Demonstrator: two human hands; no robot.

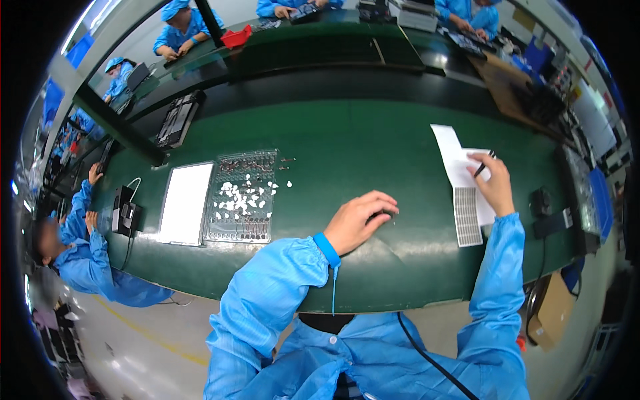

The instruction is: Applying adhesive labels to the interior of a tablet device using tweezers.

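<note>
My left hand (357, 223) rests on the green bench mat with its fingers curled round a small black part (381, 215), mostly hidden by the fingers. A blue wrist strap (327, 250) with a hanging cord circles that wrist. My right hand (495, 189) is over white paper sheets on the right, and its thumb and fingers pinch a short dark pen-like thing (481, 169). Beside that hand lies a sheet of small grey labels (467, 215), and a folded white paper strip (447, 150) reaches away from it.
Left of my hands, a clear tray (243, 163) holds small wired parts and scattered white pieces. A white sheet (187, 203) lies beside it. Farther left stand a black device (125, 212) and a dark case (179, 120). A co-worker in blue sits at the left edge; others work across the bench.
</note>
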